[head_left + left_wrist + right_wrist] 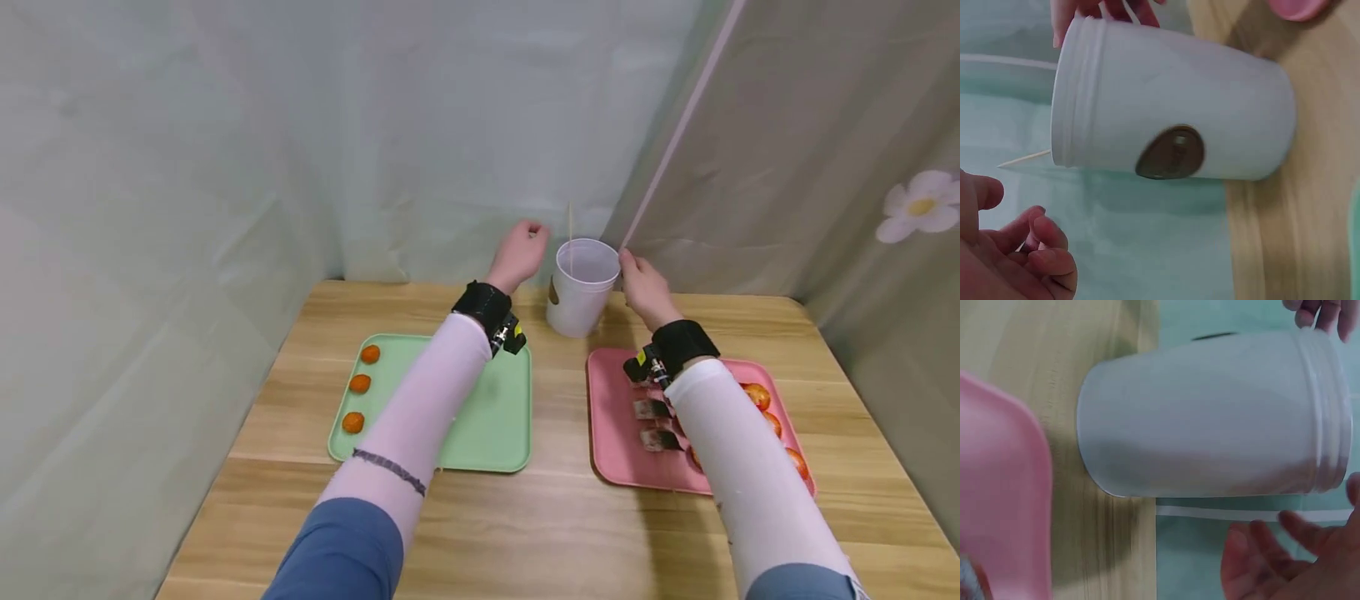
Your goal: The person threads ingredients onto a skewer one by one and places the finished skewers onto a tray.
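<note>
A white paper bucket (581, 307) with a brown emblem (1174, 152) stands upright near the table's back edge. One thin wooden skewer (570, 223) leans inside it, its pointed tip above the rim. Left of the bucket, my left hand (520, 254) is raised with loosely curled fingers and holds nothing; the left wrist view shows a gap between it and the skewer tip. On the other side, my right hand (647, 290) is beside the rim. Its fingers (1238, 556) look relaxed and apart from the bucket in the right wrist view.
A green tray (491, 425) on the left carries orange balls (360, 383) along its left side. The pink tray (615, 433) on the right holds grey-and-black pieces (660, 440) and red round slices (757, 396), partly hidden by my right arm. Curtains (480, 125) hang behind the table.
</note>
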`<state>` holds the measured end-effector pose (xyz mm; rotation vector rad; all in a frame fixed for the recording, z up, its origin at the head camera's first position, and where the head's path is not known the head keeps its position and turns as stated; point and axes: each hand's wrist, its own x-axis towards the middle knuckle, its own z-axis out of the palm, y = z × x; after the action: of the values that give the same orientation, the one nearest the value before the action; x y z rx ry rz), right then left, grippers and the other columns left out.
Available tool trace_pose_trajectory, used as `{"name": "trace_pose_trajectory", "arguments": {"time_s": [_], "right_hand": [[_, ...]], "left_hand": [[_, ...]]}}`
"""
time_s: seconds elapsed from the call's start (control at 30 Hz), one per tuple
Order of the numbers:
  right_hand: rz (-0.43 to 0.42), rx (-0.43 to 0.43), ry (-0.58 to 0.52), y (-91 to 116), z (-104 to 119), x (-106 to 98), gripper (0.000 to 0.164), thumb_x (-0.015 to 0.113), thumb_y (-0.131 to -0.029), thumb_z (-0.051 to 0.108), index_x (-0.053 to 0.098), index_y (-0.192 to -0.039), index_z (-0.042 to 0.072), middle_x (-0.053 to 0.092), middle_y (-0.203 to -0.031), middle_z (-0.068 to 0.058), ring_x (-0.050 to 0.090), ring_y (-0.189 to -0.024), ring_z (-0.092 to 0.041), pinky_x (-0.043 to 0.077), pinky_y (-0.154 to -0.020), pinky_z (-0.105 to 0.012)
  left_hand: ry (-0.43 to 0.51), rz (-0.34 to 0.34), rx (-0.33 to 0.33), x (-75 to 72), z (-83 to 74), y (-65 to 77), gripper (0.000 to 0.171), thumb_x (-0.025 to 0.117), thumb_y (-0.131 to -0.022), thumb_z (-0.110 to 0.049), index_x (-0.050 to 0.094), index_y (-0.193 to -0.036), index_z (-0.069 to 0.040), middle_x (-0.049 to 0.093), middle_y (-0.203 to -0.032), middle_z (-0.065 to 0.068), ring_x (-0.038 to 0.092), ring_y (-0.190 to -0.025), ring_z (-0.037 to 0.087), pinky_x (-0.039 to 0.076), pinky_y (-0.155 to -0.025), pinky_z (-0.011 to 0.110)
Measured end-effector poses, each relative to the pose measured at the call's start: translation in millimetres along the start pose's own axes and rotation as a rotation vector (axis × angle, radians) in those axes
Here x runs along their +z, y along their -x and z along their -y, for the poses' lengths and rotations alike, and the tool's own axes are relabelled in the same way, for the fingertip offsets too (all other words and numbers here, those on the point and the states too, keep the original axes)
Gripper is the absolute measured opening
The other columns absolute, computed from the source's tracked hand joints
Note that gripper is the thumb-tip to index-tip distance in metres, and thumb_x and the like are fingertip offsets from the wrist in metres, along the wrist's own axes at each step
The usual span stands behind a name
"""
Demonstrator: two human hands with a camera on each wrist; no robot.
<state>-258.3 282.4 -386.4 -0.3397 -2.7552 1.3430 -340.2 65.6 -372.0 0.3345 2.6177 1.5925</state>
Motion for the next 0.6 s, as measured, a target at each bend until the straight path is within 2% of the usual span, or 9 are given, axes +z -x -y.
{"name": "trace_pose_trajectory", "arguments": {"time_s": [0.1, 0.17, 0.33, 0.43, 0.6], "right_hand": [[0.018, 0.027, -0.070, -9, 2, 8, 0.078, 0.022, -0.114, 0.059, 0.034, -0.164, 0.000, 0.045, -0.156, -0.030, 0.047, -0.138, -0.046, 0.042, -0.112, -0.058], [0.031, 0.027, -0.076, -13, 4, 14, 0.077, 0.021, -0.115, 0.058, 0.032, -0.165, 0.000, 0.042, -0.160, -0.029, 0.042, -0.145, -0.045, 0.038, -0.117, -0.058], [0.042, -0.011, 0.027, -20, 8, 27, 0.071, 0.019, -0.116, 0.049, 0.030, -0.166, -0.001, 0.032, -0.169, -0.025, 0.027, -0.158, -0.042, 0.023, -0.127, -0.053], [0.035, -0.023, 0.074, -22, 9, 30, 0.069, 0.018, -0.117, 0.045, 0.032, -0.165, -0.001, 0.034, -0.169, -0.024, 0.028, -0.157, -0.042, 0.022, -0.128, -0.053], [0.028, -0.026, 0.083, -23, 7, 30, 0.065, 0.021, -0.118, 0.042, 0.035, -0.164, -0.001, 0.036, -0.168, -0.024, 0.030, -0.157, -0.043, 0.023, -0.127, -0.054]], "left_hand": [[-0.014, -0.005, 0.014, 5.0, -5.1, -7.5, 0.045, 0.050, -0.114, -0.034, 0.063, -0.144, -0.003, 0.065, -0.141, 0.014, 0.062, -0.128, 0.028, 0.049, -0.105, 0.038], [-0.004, 0.007, 0.027, 9.0, -6.1, -11.3, 0.044, 0.051, -0.114, -0.033, 0.065, -0.143, -0.003, 0.066, -0.141, 0.014, 0.062, -0.128, 0.027, 0.050, -0.105, 0.036], [0.024, 0.030, 0.055, 19.5, -4.6, -17.4, 0.043, 0.055, -0.113, -0.032, 0.065, -0.144, -0.003, 0.066, -0.140, 0.013, 0.061, -0.125, 0.025, 0.049, -0.102, 0.033], [0.032, 0.016, 0.060, 24.1, -2.4, -20.0, 0.043, 0.056, -0.113, -0.033, 0.065, -0.143, -0.003, 0.067, -0.138, 0.013, 0.061, -0.123, 0.025, 0.049, -0.102, 0.033], [0.031, 0.005, 0.061, 27.6, 0.1, -23.9, 0.042, 0.056, -0.113, -0.034, 0.066, -0.142, -0.004, 0.068, -0.133, 0.011, 0.061, -0.117, 0.023, 0.050, -0.099, 0.033]]}}
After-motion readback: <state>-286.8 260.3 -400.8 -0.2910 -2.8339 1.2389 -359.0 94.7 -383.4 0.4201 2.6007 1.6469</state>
